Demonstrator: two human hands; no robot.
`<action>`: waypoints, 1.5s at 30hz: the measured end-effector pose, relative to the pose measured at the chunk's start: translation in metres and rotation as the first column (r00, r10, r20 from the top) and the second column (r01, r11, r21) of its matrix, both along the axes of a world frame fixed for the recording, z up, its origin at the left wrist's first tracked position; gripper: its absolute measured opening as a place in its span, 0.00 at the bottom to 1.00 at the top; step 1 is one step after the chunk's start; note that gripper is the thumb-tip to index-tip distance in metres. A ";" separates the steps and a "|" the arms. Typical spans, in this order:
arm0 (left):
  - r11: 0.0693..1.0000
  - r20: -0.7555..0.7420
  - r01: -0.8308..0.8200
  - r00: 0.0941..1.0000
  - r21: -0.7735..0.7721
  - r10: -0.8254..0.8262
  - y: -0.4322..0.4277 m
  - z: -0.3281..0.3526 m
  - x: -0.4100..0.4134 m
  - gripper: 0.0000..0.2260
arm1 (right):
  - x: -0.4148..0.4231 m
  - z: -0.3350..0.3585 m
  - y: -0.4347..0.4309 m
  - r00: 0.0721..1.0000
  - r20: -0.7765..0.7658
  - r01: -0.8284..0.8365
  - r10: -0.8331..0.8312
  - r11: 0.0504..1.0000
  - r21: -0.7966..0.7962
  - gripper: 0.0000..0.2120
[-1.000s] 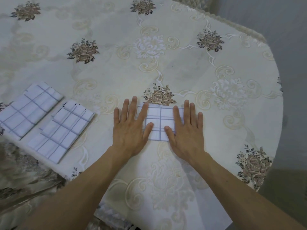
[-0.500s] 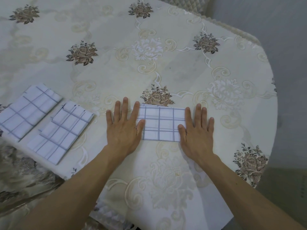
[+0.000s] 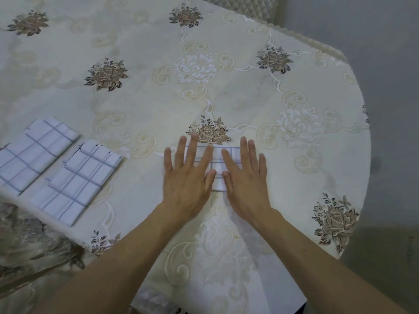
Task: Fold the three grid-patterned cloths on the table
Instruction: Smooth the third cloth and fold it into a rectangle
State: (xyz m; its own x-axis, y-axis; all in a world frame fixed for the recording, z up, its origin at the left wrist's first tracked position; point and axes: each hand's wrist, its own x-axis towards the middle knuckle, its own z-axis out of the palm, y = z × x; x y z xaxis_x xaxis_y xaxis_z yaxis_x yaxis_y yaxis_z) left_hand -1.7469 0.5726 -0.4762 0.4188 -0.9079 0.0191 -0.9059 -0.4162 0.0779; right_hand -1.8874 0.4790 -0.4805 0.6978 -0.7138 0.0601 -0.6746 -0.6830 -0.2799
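The left hand (image 3: 186,177) and right hand (image 3: 246,177) lie flat at the centre of the frame with fingers straight and spread. They press on a small folded cloth (image 3: 218,184) and grip nothing. Two more folded cloths sit apart at the left, the far-left cloth (image 3: 34,152) and the nearer cloth (image 3: 79,180), both close to the lower-left edge of the worktop (image 3: 294,155). Open worktop spreads above and right to its curved edge.

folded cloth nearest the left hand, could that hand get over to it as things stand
Probably yes. The left hand lies flat and holds nothing, pressing the third cloth, and only bare tablecloth lies between it and the folded cloth.
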 end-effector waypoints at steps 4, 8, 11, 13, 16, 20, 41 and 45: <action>1.000 0.000 -0.006 1.000 0.030 0.006 -0.002 -0.013 0.002 0.28 | -0.002 -0.011 -0.002 0.994 -0.099 0.037 -0.036 0.999 0.009 0.28; 0.990 -0.054 -0.130 0.990 0.056 0.133 0.006 -0.015 0.016 0.32 | -0.019 -0.012 -0.011 0.987 -0.131 0.098 -0.096 0.995 0.011 0.28; 0.980 -0.070 -0.183 0.980 0.076 0.188 0.012 -0.012 0.026 0.31 | -0.031 -0.010 -0.015 0.979 -0.158 0.138 -0.133 0.990 0.023 0.28; 0.979 -0.089 -0.189 0.976 0.081 0.196 0.014 -0.009 0.028 0.30 | -0.034 -0.009 -0.017 0.976 -0.166 0.151 -0.142 0.988 0.045 0.28; 0.977 -0.103 -0.191 0.974 0.092 0.200 0.016 -0.005 0.029 0.30 | -0.035 -0.006 -0.018 0.978 -0.153 0.156 -0.144 0.985 0.070 0.28; 0.984 -0.096 -0.172 0.980 0.041 0.175 0.021 0.001 0.033 0.29 | -0.036 0.004 -0.024 0.988 -0.062 0.150 -0.141 0.975 0.164 0.26; 0.839 0.026 0.469 0.877 -0.276 -0.481 0.027 0.019 0.031 0.03 | -0.048 0.014 -0.025 0.973 0.154 -0.191 0.174 0.976 0.104 0.18; 0.817 0.116 0.511 0.859 -0.267 -0.499 0.023 0.019 0.025 0.04 | -0.048 0.016 -0.022 0.979 0.128 -0.176 0.160 0.977 0.124 0.20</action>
